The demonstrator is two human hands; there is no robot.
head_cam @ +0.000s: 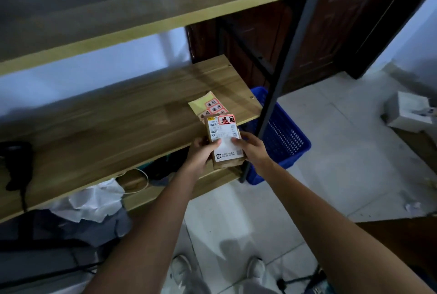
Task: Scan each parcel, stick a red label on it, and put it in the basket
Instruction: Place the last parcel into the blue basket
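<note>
From the head view, both hands held a small brown parcel (224, 140) over the shelf (113, 128) edge: left hand (203, 152) and right hand (251, 149) gripped its near end, thumbs on top. Its long axis ran away from the person, red label (226, 119) at the far end, blue basket (282, 135) just right.

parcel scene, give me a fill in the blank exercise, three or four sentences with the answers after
1. The parcel is held by ____ hands.
2. The label stuck on the parcel is ____ in colour.
3. The basket on the floor is ____ in colour.
4. The label sheet lies on the wooden ____.

Missing words: both (two); red; blue; shelf
</note>
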